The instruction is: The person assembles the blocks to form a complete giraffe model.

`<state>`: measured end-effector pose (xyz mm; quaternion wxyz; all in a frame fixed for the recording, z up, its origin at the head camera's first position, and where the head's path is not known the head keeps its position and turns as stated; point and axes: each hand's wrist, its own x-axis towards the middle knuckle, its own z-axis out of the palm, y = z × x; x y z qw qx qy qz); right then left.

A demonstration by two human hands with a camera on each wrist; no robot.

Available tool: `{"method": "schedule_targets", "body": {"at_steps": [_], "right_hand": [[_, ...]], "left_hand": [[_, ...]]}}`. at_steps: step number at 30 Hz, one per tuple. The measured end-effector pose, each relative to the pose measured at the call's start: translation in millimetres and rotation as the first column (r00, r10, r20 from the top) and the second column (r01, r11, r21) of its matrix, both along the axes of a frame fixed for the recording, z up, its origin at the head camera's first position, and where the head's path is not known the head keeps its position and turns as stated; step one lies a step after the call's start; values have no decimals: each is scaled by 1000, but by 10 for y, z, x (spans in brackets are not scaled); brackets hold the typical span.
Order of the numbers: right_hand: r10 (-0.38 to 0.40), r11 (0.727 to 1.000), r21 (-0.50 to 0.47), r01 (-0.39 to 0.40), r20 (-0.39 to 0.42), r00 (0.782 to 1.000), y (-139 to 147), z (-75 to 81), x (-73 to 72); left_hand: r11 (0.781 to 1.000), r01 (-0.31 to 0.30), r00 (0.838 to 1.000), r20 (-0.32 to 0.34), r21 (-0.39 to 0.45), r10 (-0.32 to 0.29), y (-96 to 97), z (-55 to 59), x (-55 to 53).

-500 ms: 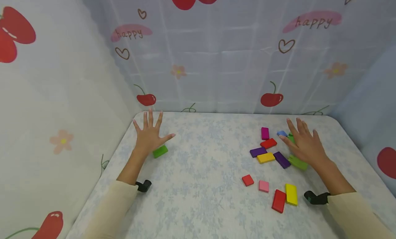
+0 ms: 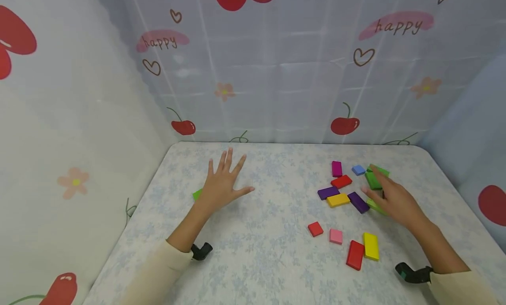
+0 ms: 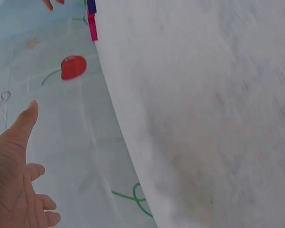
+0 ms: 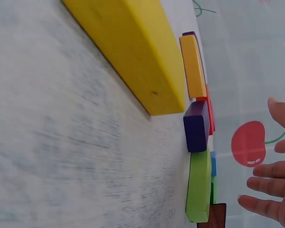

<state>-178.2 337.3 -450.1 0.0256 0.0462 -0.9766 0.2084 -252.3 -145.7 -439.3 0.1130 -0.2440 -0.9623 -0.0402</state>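
Observation:
Fingers spread, my left hand (image 2: 221,184) hovers over the left part of the table, holding nothing. Partly hidden behind it is a green block (image 2: 196,194). My right hand (image 2: 399,204) is above the block group on the right, thumb and forefinger apart. Beyond its fingertips is a darker green block (image 2: 373,181); under the hand a light green block (image 2: 376,207) is partly covered. The right wrist view shows the right fingers (image 4: 270,185) stretched and holding nothing, with a brown block (image 4: 217,216) low beside the light green one.
Near the right hand lie blue (image 2: 358,170), magenta (image 2: 337,169), red (image 2: 341,182), orange-yellow (image 2: 338,200) and two purple blocks (image 2: 358,202). Closer in are a small red block (image 2: 315,229), a pink (image 2: 336,236), a larger red (image 2: 355,255) and a yellow block (image 2: 371,246). Curtains surround the table (image 2: 257,252).
My left hand has moved right, past the green block. My right hand has shifted slightly and turned, its fingers drawn closer together, uncovering the blue block and more of the darker green one.

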Motion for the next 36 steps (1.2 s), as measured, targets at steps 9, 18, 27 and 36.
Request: {"method": "schedule_targets", "body": {"at_steps": [9, 18, 27, 36], "right_hand": [[-35, 999, -25, 32, -122, 992, -51, -59, 180], [-48, 998, -39, 46, -42, 998, -26, -152, 215], [-19, 999, -34, 19, 25, 1000, -17, -226, 220], [-16, 1000, -2, 17, 92, 996, -43, -224, 167]], "left_hand": [[986, 165, 983, 78, 9, -165, 606, -53, 170], [941, 232, 914, 275, 246, -298, 1097, -185, 131], [913, 188, 846, 412, 362, -338, 1657, -262, -44], [938, 202, 856, 415, 281, -309, 2082, -298, -112]]}}
